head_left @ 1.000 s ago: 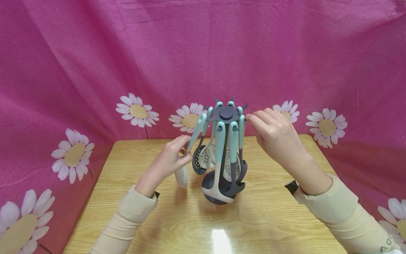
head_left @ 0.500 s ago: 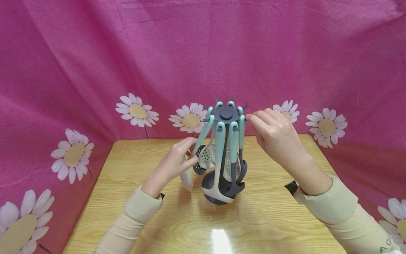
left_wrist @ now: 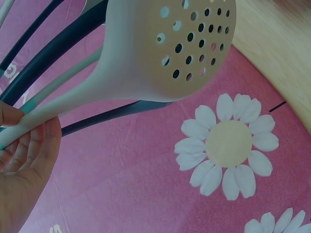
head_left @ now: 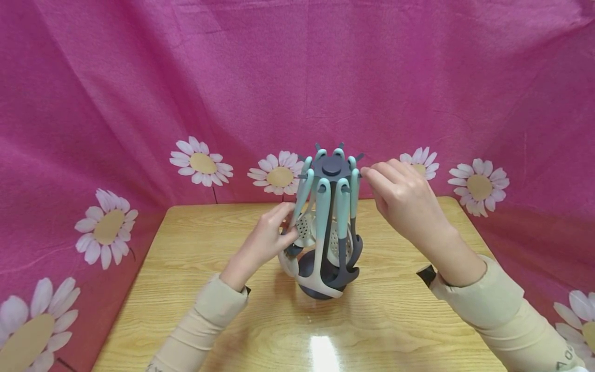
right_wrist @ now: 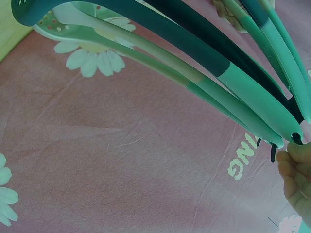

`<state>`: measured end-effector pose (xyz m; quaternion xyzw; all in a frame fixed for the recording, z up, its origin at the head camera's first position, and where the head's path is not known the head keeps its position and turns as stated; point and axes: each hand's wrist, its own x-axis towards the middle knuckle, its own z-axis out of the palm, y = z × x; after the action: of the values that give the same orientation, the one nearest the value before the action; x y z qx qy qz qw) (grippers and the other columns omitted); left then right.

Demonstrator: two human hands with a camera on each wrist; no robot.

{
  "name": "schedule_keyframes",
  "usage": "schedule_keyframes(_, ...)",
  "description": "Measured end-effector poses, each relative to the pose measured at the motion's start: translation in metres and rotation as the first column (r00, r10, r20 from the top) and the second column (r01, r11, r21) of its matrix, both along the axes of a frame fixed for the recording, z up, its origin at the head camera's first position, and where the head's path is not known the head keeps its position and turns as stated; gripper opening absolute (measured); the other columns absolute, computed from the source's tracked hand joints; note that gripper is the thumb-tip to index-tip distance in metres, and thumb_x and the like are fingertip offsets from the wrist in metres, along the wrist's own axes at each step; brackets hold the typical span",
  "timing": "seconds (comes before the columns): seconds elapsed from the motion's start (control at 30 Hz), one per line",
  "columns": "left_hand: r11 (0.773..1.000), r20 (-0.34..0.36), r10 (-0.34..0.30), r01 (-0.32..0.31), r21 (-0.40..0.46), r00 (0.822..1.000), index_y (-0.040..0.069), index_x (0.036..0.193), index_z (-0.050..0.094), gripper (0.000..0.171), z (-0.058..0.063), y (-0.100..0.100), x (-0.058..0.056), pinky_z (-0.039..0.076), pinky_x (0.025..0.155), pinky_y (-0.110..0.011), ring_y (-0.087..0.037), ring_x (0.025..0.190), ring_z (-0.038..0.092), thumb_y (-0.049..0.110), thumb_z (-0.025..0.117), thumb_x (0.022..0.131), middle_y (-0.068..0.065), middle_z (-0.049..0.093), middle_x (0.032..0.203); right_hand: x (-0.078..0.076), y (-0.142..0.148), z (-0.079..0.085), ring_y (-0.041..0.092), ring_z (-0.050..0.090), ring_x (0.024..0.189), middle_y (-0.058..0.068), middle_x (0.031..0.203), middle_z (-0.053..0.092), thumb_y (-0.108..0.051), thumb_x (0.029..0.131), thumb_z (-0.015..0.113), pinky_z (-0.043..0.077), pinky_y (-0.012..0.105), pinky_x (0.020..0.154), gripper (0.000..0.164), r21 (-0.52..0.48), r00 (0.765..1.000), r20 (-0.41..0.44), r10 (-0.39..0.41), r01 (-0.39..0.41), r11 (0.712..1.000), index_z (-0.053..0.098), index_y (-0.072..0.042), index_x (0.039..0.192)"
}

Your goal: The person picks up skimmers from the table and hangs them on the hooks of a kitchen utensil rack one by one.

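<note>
A dark utensil rack (head_left: 331,166) stands mid-table, hung with several mint-handled utensils. My left hand (head_left: 267,235) pinches a pale skimmer (head_left: 303,196) partway down, fingers behind and thumb in front. The skimmer's top end sits at a left front hook of the rack. In the left wrist view its perforated head (left_wrist: 126,53) shows plainly. My right hand (head_left: 404,194) pinches the tip of a rack hook (right_wrist: 297,139) on the right side, its fingers curled. A dark slotted utensil behind the skimmer is mostly hidden by my left hand.
At the front of the rack hang a pale utensil (head_left: 321,258) with a wide lower end and a dark one (head_left: 343,248). A dark rounded piece (head_left: 316,294) lies below them. The wooden table (head_left: 195,310) meets a pink flowered cloth (head_left: 232,93) behind and at both sides.
My left hand has moved right with the skimmer, whose top came to the rack's hook and whose lower end swung in toward the rack. My right hand has stayed in place.
</note>
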<state>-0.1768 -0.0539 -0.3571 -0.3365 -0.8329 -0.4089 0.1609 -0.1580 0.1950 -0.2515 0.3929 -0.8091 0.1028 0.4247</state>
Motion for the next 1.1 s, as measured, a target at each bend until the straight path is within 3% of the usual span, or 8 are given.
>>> schedule_keyframes(0.37,0.998,-0.008,0.000,0.000,0.059,1.000,-0.001,0.112,0.053,0.038,-0.005,0.005,0.001,0.053,0.070,-0.025,-0.018,0.082,0.059,-0.010,0.061,0.076,-0.012,0.058,0.095,-0.001,-0.001,-0.002,0.028,0.052,0.066,0.012,0.076,0.060,0.008,0.080,0.056,0.041,0.037,0.055,0.011,-0.084,0.999,-0.043,0.029,-0.032,0.996,0.060,0.003,0.088)
schedule_keyframes(0.77,0.997,-0.027,0.016,-0.014,0.082,0.999,-0.001,0.112,0.053,0.038,-0.011,0.006,0.004,0.053,0.071,-0.027,-0.017,0.082,0.057,-0.009,0.061,0.076,-0.013,0.058,0.096,-0.003,-0.002,-0.004,0.028,0.052,0.066,0.011,0.076,0.060,0.006,0.081,0.054,0.039,0.037,0.055,0.010,-0.104,0.998,-0.047,0.037,-0.042,0.994,0.060,0.002,0.087)
schedule_keyframes(1.1,1.000,-0.007,-0.029,0.029,0.007,1.000,0.002,0.117,0.049,0.042,-0.003,-0.008,-0.001,0.051,0.077,-0.033,-0.019,0.089,0.056,0.000,0.065,0.078,-0.009,0.055,0.102,-0.009,0.002,-0.004,0.028,0.054,0.066,0.012,0.078,0.062,0.002,0.082,0.054,0.041,0.038,0.058,0.010,-0.113,0.996,-0.044,0.071,-0.076,0.991,0.062,0.002,0.087)
